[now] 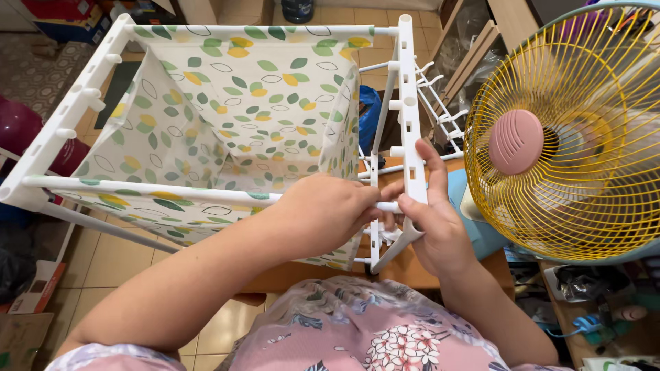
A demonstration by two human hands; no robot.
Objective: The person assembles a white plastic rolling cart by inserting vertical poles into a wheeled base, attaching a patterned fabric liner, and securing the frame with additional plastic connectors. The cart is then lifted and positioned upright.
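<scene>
Tiled floor point(113, 257), beige, below; cluttered room. Low wooden table point(412, 271) under the near right corner of the work.

Fabric hamper point(227, 124), white with green and yellow leaf print, hung in a white plastic tube frame, tipped toward the camera, centre of view. Near horizontal rod point(151, 190) runs left to right along the near top edge, ends at a perforated white side rail point(411, 110) on the right.

Left hand point(323, 216) closed around the rod's right end. Right hand point(433, 220) clamped on the side rail, thumb in front, fingers point(434, 161) up along its far face. Joint itself hidden between the hands; seated or not, cannot tell.

Judgement for the step: keep rod square to the rail hole, brace rail firmly, push straight along the rod axis, avoid pinching the fabric sleeve.

Surroundings: yellow-grilled fan point(570, 130) with pink hub close on the right; blue bag point(368, 113) behind the frame; cardboard box point(34, 292) near left; dark red ball-like object point(17, 127) far left; small clutter near right.
</scene>
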